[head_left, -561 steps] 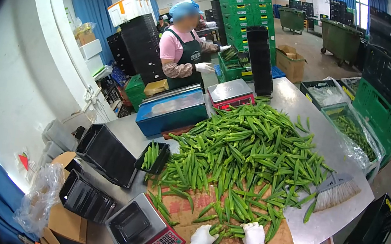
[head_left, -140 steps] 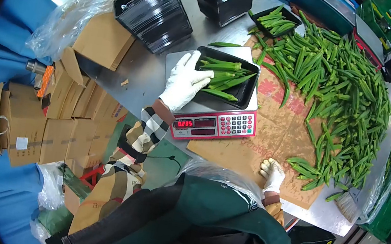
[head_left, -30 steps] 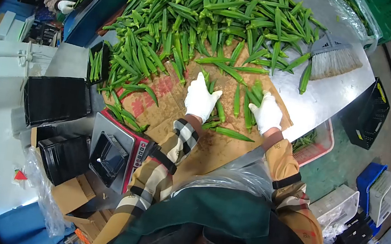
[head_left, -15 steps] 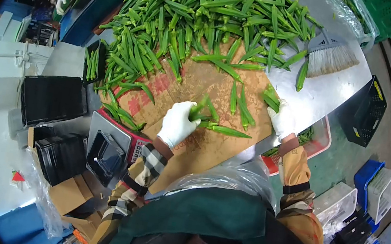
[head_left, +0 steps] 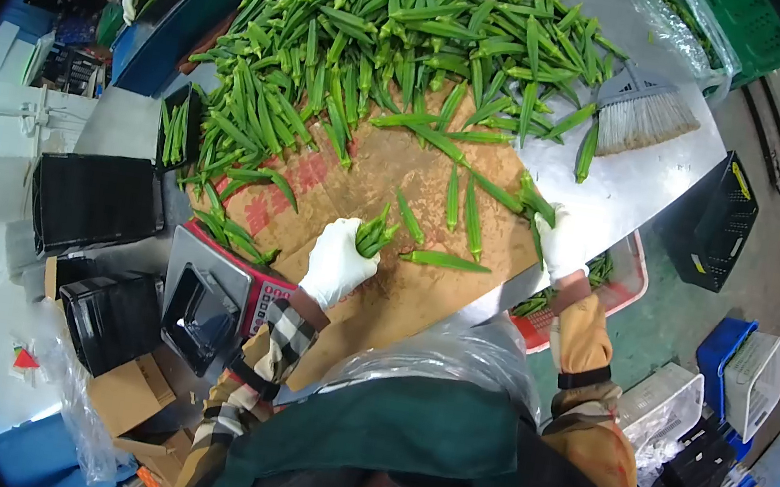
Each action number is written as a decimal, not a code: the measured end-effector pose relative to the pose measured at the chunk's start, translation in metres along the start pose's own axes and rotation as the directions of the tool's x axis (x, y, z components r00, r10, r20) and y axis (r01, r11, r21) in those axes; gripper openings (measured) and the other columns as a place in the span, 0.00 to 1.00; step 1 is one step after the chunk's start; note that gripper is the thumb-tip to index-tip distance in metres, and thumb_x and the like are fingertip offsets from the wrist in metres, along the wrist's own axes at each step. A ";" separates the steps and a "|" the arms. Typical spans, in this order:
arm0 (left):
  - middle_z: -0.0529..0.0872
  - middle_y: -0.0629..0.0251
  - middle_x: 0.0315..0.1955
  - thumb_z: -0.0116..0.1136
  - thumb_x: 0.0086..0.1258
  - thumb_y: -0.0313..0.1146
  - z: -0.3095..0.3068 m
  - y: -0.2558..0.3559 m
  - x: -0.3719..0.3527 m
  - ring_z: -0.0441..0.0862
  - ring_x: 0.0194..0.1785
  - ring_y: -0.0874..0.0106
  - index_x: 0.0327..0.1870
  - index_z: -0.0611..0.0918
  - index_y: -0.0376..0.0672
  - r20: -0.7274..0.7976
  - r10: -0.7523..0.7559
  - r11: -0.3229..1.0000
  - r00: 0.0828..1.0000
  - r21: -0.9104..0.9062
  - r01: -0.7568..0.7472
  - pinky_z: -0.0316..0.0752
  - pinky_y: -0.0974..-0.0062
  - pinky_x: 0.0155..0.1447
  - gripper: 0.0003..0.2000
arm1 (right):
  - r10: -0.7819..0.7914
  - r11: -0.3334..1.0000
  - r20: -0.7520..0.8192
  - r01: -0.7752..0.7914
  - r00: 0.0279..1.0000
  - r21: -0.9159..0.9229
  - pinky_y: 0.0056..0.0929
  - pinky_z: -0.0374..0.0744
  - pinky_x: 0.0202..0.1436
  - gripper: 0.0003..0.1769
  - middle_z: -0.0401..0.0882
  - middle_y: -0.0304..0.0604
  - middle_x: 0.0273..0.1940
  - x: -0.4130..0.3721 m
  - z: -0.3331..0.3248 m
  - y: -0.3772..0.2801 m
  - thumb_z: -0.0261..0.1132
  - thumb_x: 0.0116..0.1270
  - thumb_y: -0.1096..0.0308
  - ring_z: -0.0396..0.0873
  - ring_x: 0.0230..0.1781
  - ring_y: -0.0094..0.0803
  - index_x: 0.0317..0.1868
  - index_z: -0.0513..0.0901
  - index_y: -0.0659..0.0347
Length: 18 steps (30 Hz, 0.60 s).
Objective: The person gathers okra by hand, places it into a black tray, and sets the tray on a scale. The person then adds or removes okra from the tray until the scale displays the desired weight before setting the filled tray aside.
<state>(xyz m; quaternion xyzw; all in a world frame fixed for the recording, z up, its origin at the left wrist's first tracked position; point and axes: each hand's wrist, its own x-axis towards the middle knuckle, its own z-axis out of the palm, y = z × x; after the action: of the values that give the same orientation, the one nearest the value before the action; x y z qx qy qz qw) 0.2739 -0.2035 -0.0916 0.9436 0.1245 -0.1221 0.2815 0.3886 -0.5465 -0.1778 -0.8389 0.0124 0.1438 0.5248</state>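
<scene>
Shifted since second ago, from flat on pods mid-sheet: left hand (head_left: 337, 261), white-gloved, now fisted round small bunch of green okra pods (head_left: 372, 234), tips fanning above fist; right hand (head_left: 559, 244), white-gloved, out at edge of brown cardboard sheet (head_left: 403, 291), curled against few long green pods (head_left: 535, 201). Gripping or only touching, cannot tell. Between hands, single loose okra pod (head_left: 445, 261). Left of left hand, black plastic tray (head_left: 198, 316) on red-and-steel scale (head_left: 266, 294). Likely risks: bunch splaying, shedding pods from loose fist; edge pods rolling off sheet edge.

Left hand (head_left: 337, 261), flat on the cardboard (head_left: 407, 297) 1 s ago, now around an okra bunch (head_left: 373, 233).
</scene>
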 end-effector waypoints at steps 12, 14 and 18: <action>0.84 0.57 0.47 0.70 0.53 0.28 0.009 0.022 0.008 0.80 0.55 0.53 0.47 0.82 0.43 -0.154 0.208 0.976 0.966 -0.035 -0.215 0.77 0.57 0.58 0.18 | 0.084 0.968 -0.208 -0.030 0.974 0.250 0.27 0.80 0.38 0.15 0.85 0.44 0.41 -0.007 -0.027 -0.015 0.63 0.71 0.75 0.81 0.33 0.29 0.56 0.78 0.65; 0.85 0.58 0.48 0.69 0.51 0.26 0.017 0.023 0.019 0.80 0.55 0.54 0.46 0.82 0.43 -0.195 0.493 0.868 0.848 0.042 -0.495 0.77 0.57 0.59 0.18 | -0.060 0.980 -0.241 0.012 0.969 -0.198 0.38 0.80 0.51 0.18 0.85 0.49 0.44 -0.008 -0.020 -0.022 0.68 0.65 0.74 0.83 0.43 0.41 0.55 0.79 0.67; 0.86 0.59 0.43 0.69 0.49 0.26 0.034 0.018 0.034 0.82 0.51 0.53 0.43 0.82 0.45 -0.001 0.634 0.746 0.773 0.266 -0.611 0.75 0.58 0.61 0.17 | -0.176 0.863 -0.120 0.095 0.977 -0.497 0.42 0.80 0.51 0.18 0.85 0.55 0.41 -0.003 0.006 -0.007 0.71 0.62 0.68 0.83 0.42 0.49 0.50 0.82 0.66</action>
<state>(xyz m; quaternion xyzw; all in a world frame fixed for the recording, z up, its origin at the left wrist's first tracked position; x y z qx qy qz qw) 0.3060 -0.2310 -0.1202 0.9631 -0.2011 0.0073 0.1788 0.3858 -0.5386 -0.1729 -0.9517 -0.0411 0.0369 0.3020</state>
